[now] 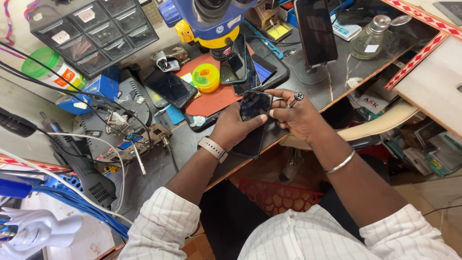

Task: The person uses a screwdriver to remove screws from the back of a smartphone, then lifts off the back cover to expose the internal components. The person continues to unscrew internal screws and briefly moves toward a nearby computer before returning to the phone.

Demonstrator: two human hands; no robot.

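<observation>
Fingers of the left hand (234, 126) are wrapping around a dark smartphone (253, 120), holding it above the workbench's (337, 82) front edge. Right hand (298, 115) is pinching a small metal tool (294, 99) while its thumb is pressing the phone's side. Just behind, a yellow tape roll (206, 77) is lying on a red mat (211, 98).

A blue and yellow microscope (211, 21) stands at the back of the dark workbench (337, 82), over an orange mat (216, 98) that carries a round yellow tub (206, 77). Several dark phones (169, 87) lie beside the mat, and another stands upright on a stand (315, 31). A grey drawer cabinet (94, 31) sits at the far left, with a clear glass bottle (368, 41) to the right. Below the bench edge lies what looks like a red basket (279, 195).
</observation>
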